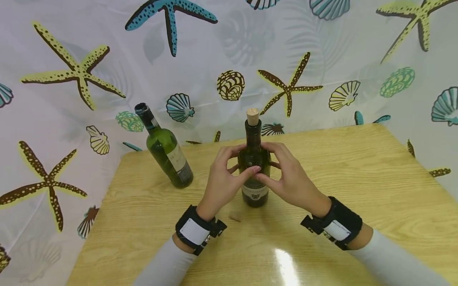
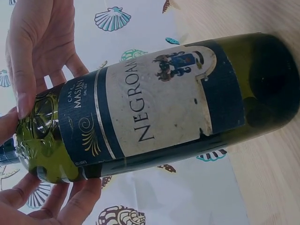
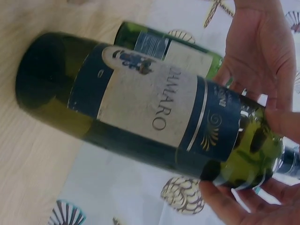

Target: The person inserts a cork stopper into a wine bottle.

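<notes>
A dark green wine bottle (image 1: 255,194) stands upright on the table, with a pale cork (image 1: 252,116) sticking up out of its mouth. My left hand (image 1: 222,174) holds its shoulder from the left, and my right hand (image 1: 291,174) grips the same part from the right. The two thumbs meet at the front, just above the label. In the left wrist view, fingers of both hands curl round the bottle (image 2: 159,103), whose cream and navy label faces the camera. The right wrist view shows the bottle (image 3: 140,108) held likewise; its neck is partly cut off.
A second green bottle (image 1: 169,159), with no cork seen in its mouth, stands at the table's back left. One small cork-coloured piece (image 1: 235,216) lies in front of the held bottle. Behind the wooden table (image 1: 340,167) hangs a seashell-print cloth (image 1: 200,71).
</notes>
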Available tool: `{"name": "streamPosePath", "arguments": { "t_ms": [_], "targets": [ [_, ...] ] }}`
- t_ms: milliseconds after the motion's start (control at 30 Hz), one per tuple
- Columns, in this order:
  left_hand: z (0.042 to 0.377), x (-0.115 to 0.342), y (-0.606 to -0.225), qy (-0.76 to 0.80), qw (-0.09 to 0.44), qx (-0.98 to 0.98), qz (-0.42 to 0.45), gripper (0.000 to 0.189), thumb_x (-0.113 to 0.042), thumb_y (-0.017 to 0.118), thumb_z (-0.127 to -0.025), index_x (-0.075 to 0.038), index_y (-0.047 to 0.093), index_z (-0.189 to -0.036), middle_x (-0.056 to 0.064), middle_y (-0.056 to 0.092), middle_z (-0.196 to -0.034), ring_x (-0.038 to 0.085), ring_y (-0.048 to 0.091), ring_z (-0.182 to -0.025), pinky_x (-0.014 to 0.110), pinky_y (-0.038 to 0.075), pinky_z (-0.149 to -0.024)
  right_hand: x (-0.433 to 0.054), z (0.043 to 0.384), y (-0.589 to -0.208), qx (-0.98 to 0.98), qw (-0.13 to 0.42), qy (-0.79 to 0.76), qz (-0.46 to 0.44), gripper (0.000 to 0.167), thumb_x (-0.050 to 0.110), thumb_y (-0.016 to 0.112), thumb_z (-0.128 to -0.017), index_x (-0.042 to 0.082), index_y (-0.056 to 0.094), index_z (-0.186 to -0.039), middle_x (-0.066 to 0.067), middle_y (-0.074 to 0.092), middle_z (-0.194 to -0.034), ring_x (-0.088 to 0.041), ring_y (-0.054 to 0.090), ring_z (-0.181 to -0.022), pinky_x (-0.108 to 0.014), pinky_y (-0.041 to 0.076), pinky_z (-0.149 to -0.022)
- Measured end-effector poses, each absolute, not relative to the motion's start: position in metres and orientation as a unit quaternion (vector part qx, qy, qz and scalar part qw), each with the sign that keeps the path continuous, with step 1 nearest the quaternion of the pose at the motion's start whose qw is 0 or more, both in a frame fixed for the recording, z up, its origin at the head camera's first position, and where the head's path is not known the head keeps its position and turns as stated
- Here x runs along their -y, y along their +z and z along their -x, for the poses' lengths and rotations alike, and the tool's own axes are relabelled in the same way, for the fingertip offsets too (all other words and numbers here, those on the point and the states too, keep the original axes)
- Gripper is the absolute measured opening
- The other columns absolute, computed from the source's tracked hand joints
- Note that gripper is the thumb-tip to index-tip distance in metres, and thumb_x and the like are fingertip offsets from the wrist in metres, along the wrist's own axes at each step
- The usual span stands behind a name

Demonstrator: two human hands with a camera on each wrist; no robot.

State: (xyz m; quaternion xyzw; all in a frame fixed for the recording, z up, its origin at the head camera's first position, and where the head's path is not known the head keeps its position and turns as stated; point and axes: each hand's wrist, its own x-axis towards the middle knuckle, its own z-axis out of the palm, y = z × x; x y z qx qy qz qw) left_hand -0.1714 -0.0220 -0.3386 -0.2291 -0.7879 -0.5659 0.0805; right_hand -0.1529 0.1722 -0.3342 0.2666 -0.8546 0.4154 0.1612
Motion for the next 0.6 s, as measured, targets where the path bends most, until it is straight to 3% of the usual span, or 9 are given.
{"name": "streamPosePath", "arguments": {
  "t_ms": [333, 600],
  "targets": [
    [0.226, -0.002, -0.342, -0.556, 0.109, 0.791, 0.232, 0.056, -0.026, 0.078, -0.090, -0.009, 0.056, -0.138, 0.013, 0.053, -0.129, 0.025, 0.054, -0.119, 0.049, 0.055, -0.093, -0.192, 0.206, -0.335, 0.859, 0.140, 0.418, -0.261, 0.069, 0.006, 0.073, -0.092, -0.005, 0.035, -0.148, -0.024, 0.041, -0.146, -0.040, 0.044, -0.136, -0.054, 0.053, -0.093],
    [0.271, -0.024, -0.349, -0.544, 0.145, 0.796, 0.222, 0.058, -0.029, 0.076, -0.092, -0.005, 0.054, -0.140, 0.015, 0.054, -0.129, 0.028, 0.056, -0.118, 0.047, 0.057, -0.090, -0.202, 0.246, -0.331, 0.877, 0.121, 0.393, -0.250, 0.070, 0.009, 0.065, -0.098, -0.007, 0.025, -0.153, -0.029, 0.040, -0.148, -0.042, 0.051, -0.130, -0.052, 0.052, -0.098]
  ]
}}
